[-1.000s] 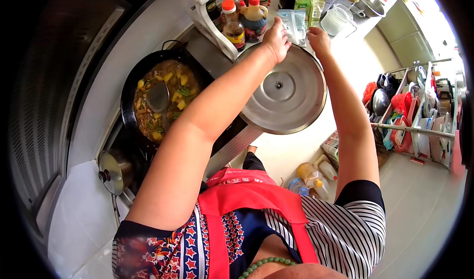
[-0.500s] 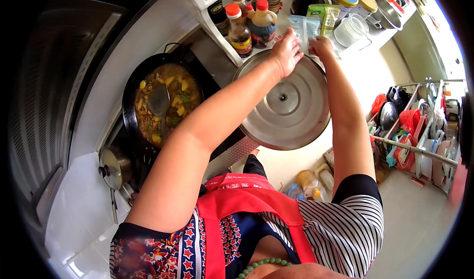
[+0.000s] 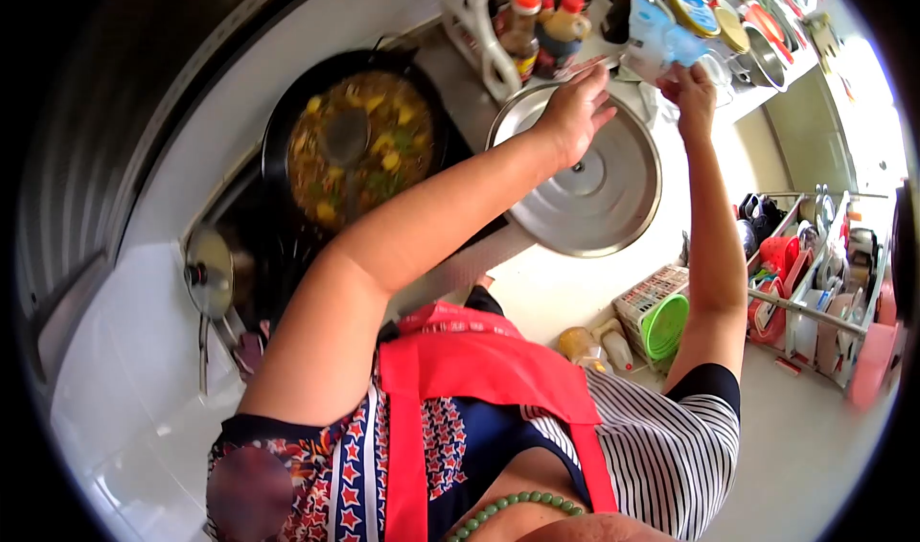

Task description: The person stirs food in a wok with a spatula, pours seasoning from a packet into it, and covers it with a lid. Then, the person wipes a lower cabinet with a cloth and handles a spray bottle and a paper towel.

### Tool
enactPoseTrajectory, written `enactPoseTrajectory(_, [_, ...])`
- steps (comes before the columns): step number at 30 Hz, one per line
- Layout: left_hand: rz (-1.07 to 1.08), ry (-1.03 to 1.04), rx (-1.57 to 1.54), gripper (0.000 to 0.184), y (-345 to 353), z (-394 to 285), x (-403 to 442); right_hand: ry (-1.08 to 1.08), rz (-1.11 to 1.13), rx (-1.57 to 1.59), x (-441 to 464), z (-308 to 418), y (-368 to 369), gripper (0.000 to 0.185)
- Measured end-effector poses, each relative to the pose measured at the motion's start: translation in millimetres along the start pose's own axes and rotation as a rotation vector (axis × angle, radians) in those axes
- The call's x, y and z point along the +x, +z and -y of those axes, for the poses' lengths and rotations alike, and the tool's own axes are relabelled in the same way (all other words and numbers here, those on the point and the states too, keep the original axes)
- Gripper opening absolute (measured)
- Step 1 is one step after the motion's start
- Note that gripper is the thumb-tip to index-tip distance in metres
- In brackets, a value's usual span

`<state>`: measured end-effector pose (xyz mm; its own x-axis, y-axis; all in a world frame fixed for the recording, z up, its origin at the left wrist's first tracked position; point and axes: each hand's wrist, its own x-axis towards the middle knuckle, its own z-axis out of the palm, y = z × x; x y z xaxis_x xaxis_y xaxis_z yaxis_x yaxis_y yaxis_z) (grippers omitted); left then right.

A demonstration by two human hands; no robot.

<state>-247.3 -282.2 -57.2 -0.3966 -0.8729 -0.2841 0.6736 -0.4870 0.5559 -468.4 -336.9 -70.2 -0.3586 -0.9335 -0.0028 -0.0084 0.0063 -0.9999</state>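
Observation:
My right hand [image 3: 692,99] is closed on a translucent plastic bag with a bluish top [image 3: 654,42], pinching it by its lower right edge in front of the shelf. To the left, my left hand [image 3: 578,115] holds nothing and has its fingers apart, over the upper part of a large round metal lid [image 3: 618,211]. The lid lies on the counter beside the stove. On the stove a black wok [image 3: 278,149] contains a stew with yellow and green pieces [image 3: 383,163]. A ladle [image 3: 346,138] rests in that stew.
Sauce bottles [image 3: 522,39] with red caps and several tubs [image 3: 694,13] crowd the white shelf. A small lidded pot [image 3: 211,272] sits by the wok. On the right is a full dish rack [image 3: 815,293]. A basket [image 3: 644,298] and bottles [image 3: 583,347] stand low down.
The plastic bag has been lifted and moved right in my right hand. My left hand has come away from the bag with spread fingers. The whole view has shifted.

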Motion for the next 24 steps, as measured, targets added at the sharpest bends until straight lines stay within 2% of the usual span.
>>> enactPoseTrajectory(4, [0.049,0.152,0.217,0.050,3,-28,-76,-0.010,0.158,-0.195,-76,69,47,0.014])
enactPoseTrajectory(5, [0.048,0.132,0.230,0.052,0,-33,-92,0.010,0.204,-0.266,-92,82,62,0.016])
enactPoseTrajectory(6, [0.059,0.158,0.224,0.071,-7,-36,-108,-0.017,0.249,-0.313,-107,87,77,0.016])
enactPoseTrajectory(8, [0.054,0.278,0.208,0.068,-20,-36,-131,-0.079,0.333,-0.409,-134,98,107,0.018])
enactPoseTrajectory(11, [-0.012,0.245,0.128,0.065,-41,-54,-166,-0.128,0.412,-0.605,-165,110,155,0.020])
enactPoseTrajectory(13, [-0.026,0.308,0.067,0.062,-60,-57,-174,-0.169,0.494,-0.733,-171,108,181,0.022])
enactPoseTrajectory(14, [-0.033,0.337,0.035,0.060,-64,-64,-183,-0.184,0.481,-0.709,-181,113,192,0.022])
enactPoseTrajectory(15, [-0.066,0.378,0.097,0.045,-65,-68,-193,-0.201,0.468,-0.685,-192,121,204,0.023])
enactPoseTrajectory(17, [-0.080,0.503,0.155,0.041,-67,-86,-204,-0.217,0.444,-0.580,-198,124,221,0.025])
enactPoseTrajectory(18, [-0.089,0.560,0.186,0.039,-70,-91,-209,-0.218,0.468,-0.628,-202,124,229,0.026])
enactPoseTrajectory(22, [-0.216,0.237,0.007,0.037,-94,-97,-204,-0.186,0.550,-0.789,-209,110,250,0.026])
enactPoseTrajectory(24, [-0.220,0.250,0.007,0.036,-99,-99,-203,-0.153,0.537,-0.810,-208,106,258,0.025])
